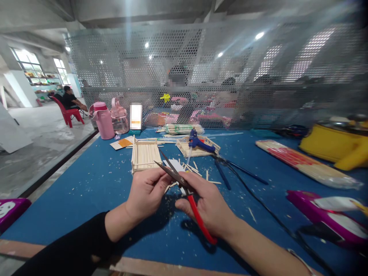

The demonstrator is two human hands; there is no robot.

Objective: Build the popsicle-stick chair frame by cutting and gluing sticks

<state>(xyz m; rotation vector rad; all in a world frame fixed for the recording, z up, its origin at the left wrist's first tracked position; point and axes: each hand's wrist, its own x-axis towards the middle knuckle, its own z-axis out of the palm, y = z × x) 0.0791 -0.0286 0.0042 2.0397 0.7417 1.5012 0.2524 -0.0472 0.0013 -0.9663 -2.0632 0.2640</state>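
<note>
My right hand (209, 203) is wrapped round a pair of scissors (197, 218) with red handles, its dark blades parted and pointing up and left. Close against the blades, my left hand (148, 191) is closed in a pinch; whatever lies between its fingers is hidden. Just beyond the hands stands a small tray-like frame of wooden sticks (146, 153). Short cut sticks (194, 170) and a white piece of card (174, 165) lie behind the scissors. A blue glue gun (202, 145) rests on a second stick frame (184, 151).
A black cable (258, 203) crosses the blue table (94, 184) on the right, near a bag of sticks (304, 161) and a purple object (319, 218). A pink flask (104, 122) and pink bottle (119, 119) stand back left. A perforated screen (115, 69) closes the far side.
</note>
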